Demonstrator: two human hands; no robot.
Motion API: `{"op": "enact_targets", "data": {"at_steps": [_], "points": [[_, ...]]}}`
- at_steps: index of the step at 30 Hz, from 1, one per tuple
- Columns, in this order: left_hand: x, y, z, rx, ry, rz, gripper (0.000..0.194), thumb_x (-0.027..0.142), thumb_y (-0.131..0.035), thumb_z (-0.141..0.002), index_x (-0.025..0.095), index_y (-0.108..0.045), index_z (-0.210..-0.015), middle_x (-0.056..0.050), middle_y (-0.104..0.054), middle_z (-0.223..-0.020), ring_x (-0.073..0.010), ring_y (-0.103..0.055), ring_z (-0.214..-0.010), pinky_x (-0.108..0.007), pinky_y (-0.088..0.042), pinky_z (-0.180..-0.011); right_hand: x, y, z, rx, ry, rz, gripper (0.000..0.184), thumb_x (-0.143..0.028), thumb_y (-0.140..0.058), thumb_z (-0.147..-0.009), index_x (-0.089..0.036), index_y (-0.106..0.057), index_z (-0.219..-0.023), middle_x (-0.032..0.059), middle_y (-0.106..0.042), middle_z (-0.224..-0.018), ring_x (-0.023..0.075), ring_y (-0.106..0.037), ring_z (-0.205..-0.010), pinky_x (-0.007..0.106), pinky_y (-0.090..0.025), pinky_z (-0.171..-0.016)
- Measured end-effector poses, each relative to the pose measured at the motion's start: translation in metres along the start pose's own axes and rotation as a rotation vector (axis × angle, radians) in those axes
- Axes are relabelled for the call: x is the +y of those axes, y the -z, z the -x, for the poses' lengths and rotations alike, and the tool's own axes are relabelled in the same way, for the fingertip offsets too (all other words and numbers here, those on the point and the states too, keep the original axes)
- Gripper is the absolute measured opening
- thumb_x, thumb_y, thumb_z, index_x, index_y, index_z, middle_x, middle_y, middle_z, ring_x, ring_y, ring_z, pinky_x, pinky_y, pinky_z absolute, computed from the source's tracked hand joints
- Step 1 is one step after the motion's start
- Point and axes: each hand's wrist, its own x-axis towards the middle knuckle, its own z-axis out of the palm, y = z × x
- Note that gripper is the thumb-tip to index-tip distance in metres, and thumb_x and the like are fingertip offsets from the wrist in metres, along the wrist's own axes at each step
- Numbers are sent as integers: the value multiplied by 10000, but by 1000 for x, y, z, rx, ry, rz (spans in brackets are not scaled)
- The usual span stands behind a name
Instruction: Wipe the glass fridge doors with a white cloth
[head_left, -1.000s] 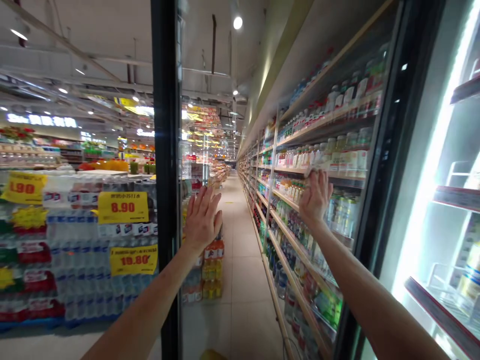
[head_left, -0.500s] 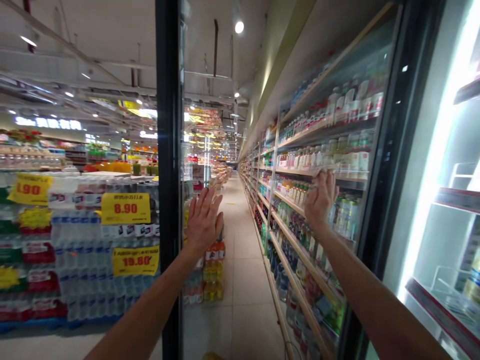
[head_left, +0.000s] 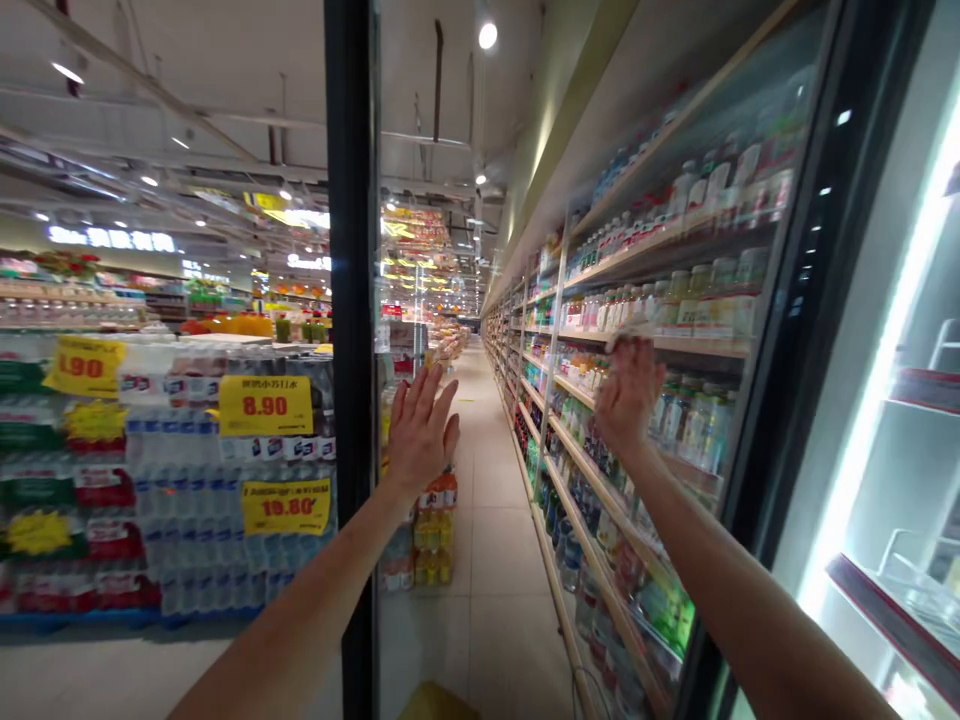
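The clear glass door in a black frame (head_left: 352, 250) stands in front of the person, with a pale, thin, crumpled cloth (head_left: 640, 328) at its right-hand part, near the top of the right hand (head_left: 628, 400). That hand has hold of the cloth, its fingers slightly bent over it; blur hides how firmly. Against the frame, it has shifted a little toward the left hand (head_left: 421, 435), so the cloth now lies at a slightly different part of the glass. The left hand is open, its fingers extended and a little apart, with nothing visible in it; it seems to rest against the glass, though contact is unclear. To the right are white-lit cooler shelves (head_left: 892, 640); bottled drinks (head_left: 697, 300) show through or in the glass. Farther left are stacked bottle packs (head_left: 187, 510) with yellow price signs (head_left: 266, 405).
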Motion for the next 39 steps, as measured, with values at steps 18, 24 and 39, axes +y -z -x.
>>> {"op": "enact_targets", "data": {"at_steps": [18,24,39], "points": [[4,6,-2,-1,-1,7,468,216,-476,-840,183,-402,-1302,-118,-389,-1398,-225,-224,-1359,-436,-244,-1083,-12,-2,-10,-16,-97,38,468,-216,-346,-849,-153,-445,-1302,162,-485,-1321,273,-356,-1308,526,-254,-1062],[0,3,-2,2,-11,10,500,208,-471,-842,196,-370,-1332,-116,-383,-1401,-230,-241,-1353,-451,-261,-1073,-44,1,17,-209,435,-72,447,-143,-420,-823,-260,-501,-1247,59,-538,-1298,195,-349,-1322,443,-175,-1126],[-1,-2,0,-42,-5,-39,509,255,-505,-839,196,-388,-1331,-129,-354,-1416,-246,-216,-1361,-451,-206,-1094,-44,5,29,-215,466,-115,401,-140,-432,-814,-228,-550,-1186,66,-541,-1291,199,-356,-1317,454,-170,-1127]]}}
